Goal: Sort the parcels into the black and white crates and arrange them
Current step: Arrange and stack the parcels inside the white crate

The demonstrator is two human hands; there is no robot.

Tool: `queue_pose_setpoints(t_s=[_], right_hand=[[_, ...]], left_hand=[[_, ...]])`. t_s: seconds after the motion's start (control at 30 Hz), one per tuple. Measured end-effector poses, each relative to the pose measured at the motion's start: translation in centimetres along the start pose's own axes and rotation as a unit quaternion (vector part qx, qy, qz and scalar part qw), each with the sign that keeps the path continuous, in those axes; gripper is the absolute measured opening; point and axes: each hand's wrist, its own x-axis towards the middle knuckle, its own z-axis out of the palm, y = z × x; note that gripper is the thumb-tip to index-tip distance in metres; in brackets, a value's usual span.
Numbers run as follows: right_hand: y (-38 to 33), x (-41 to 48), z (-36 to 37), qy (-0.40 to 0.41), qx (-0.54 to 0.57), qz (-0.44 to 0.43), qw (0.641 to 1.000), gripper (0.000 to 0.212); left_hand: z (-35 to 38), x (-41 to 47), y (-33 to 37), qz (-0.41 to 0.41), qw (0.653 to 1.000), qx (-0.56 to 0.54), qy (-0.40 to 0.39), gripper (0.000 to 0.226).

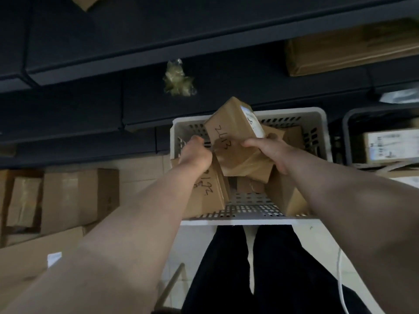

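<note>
We hold 1 brown taped parcel (235,141) tilted above the white crate (292,112), its far corner raised over the back rim. Our right hand (269,152) is clamped on its near right end, thumb across the top face and the other fingers hidden behind the box. Our left hand (196,155) sits at the parcel's near left corner with its fingers curled down; we cannot tell whether it grips the parcel or only touches it.

We judge the parcel to be a stiff cardboard box, light enough for 1 hand. The glossy tape wrap probably makes it slick, so edges and corners are safer holds than flat faces. At least 2 more parcels already lean inside the crate, so we need a free gap to set it flat. The black crate (347,132) stands just beside, on the right.
</note>
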Motion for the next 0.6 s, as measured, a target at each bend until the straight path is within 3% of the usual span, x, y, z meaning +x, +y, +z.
queue_pose_setpoints(t_s=[0.17,0.4,0.5,0.6], right_hand=[[1.0,-1.3,-4.3,0.086,0.020,-0.055,0.995,0.128],[6.1,-2.0,-9.0,0.137,0.046,-0.023,0.989,0.115],[7.7,-1.8,-9.9,0.139,0.114,-0.021,0.984,0.124],[8.0,-1.5,-10.4,0.105,0.170,-0.053,0.978,0.118]], left_hand=[[0.5,-0.3,2.7,0.026,0.999,-0.006,-0.021,0.049],[4.7,-1.9,6.3,0.049,0.997,0.044,-0.034,0.054],[6.8,-2.5,6.9,0.037,0.997,0.058,-0.046,0.055],[8.3,-3.2,7.1,0.029,0.996,0.063,-0.053,0.052]])
